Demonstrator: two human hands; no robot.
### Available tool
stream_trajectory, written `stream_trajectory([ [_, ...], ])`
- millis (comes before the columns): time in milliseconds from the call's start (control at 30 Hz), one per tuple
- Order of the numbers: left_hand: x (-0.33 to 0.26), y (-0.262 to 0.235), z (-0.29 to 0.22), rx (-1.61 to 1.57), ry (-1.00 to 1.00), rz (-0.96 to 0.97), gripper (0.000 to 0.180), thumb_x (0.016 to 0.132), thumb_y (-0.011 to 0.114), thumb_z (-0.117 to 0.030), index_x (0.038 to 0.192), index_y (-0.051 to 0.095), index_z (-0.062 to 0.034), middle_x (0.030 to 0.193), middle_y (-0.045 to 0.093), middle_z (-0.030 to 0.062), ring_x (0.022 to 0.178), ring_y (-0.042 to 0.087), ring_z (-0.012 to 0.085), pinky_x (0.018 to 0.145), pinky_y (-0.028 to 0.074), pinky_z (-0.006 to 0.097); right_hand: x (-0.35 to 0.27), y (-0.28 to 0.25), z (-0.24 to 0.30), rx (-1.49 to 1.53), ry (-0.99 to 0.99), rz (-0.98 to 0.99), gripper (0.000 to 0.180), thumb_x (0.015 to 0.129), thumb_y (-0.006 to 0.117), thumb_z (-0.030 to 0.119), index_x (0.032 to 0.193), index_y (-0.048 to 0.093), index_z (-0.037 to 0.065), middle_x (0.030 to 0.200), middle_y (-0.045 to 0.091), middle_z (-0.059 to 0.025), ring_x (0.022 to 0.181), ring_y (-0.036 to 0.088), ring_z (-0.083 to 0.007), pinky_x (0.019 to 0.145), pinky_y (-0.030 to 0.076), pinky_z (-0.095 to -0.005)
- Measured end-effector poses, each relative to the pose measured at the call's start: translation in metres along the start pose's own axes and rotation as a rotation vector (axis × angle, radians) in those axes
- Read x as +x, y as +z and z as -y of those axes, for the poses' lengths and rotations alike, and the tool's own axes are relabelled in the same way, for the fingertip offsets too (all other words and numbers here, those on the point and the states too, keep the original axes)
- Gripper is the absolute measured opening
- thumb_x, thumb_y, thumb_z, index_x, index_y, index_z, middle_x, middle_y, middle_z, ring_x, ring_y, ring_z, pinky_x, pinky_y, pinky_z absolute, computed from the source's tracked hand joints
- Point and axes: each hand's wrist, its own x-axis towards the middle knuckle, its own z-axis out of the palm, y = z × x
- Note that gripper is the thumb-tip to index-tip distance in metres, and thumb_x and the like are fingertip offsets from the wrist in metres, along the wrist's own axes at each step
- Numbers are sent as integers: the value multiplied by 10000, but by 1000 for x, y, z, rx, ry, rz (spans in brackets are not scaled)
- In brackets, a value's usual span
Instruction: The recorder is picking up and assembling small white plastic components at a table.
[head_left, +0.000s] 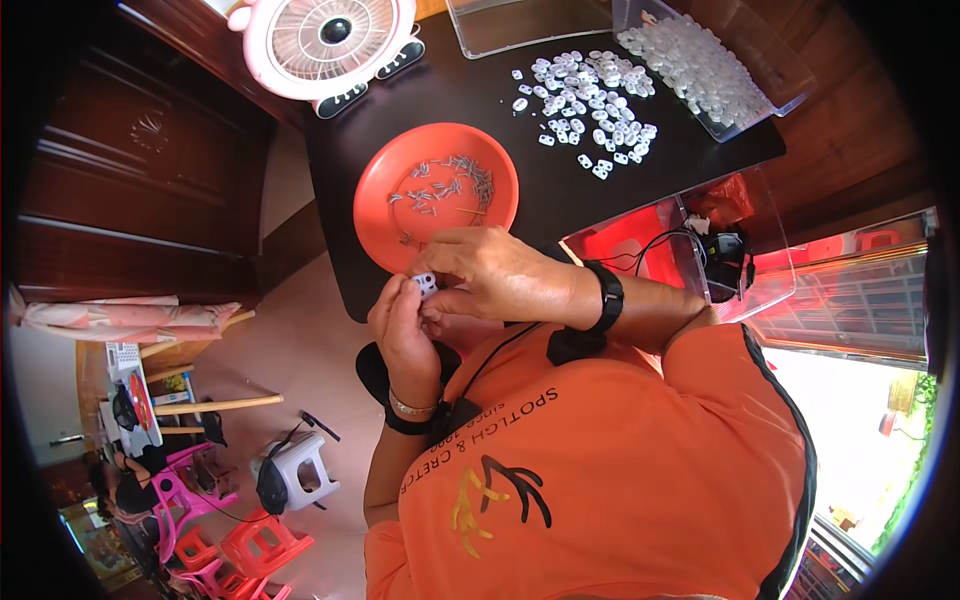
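Orange basin point(373, 200) | near rim part-hidden (right hand point(515, 280)) | pink fan point(330, 48) beyond

My orange shirt point(650, 480) — branching black-and-yellow print point(490, 491), black side trim point(806, 450); my black right wristband point(611, 297); my silvery left bracelet point(410, 408) — black strap point(406, 425) adjoining.
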Motion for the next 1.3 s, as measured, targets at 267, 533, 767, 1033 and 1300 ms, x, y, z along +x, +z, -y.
stream_trajectory([
  [267, -2, -1, 2, -51, 61, -10, 226, 917, 448, -163, 723, 499, -60, 578, 487, -18, 493, 444, 39, 464, 315, 168, -4, 4, 1, 14, -50, -28, 287, 703, 743, 91, 957, 624, 32, 844, 622, -89, 748, 635, -281, 640, 517, -356],
  [533, -5, -4, 1, 10, 167, 44, 241, 912, 439, -128, 685, 452, -46, 573, 422, -29, 516, 369, 38, 473, 273, 207, -5, 3, 8, 45, -32, -32, 305, 682, 766, 110, 949, 634, 41, 810, 620, -83, 744, 633, -266, 635, 510, -355],
  [767, -15, 1, -10, 131, 307, 29, 246, 900, 440, -96, 668, 416, -17, 572, 387, -10, 530, 335, 58, 474, 261, 236, -7, 1, 12, 52, -118, -50, 304, 705, 778, 141, 958, 635, 50, 786, 621, -67, 710, 632, -241, 597, 504, -335],
  [1033, -19, 5, -14, 169, 347, 47, 251, 905, 422, -117, 673, 417, -21, 607, 405, 0, 523, 349, 62, 483, 265, 221, -8, 4, 10, -26, -265, -109, 279, 742, 745, 135, 977, 626, 43, 784, 626, -66, 671, 622, -242, 557, 500, -335],
  [1300, -21, 11, -12, 152, 245, -42, 267, 911, 433, -120, 658, 428, -35, 566, 418, -12, 524, 378, 49, 473, 285, 224, -10, 3, 8, 35, -195, -63, 167, 779, 671, 147, 899, 634, 37, 780, 596, -108, 712, 607, -284, 624, 504, -380],
])
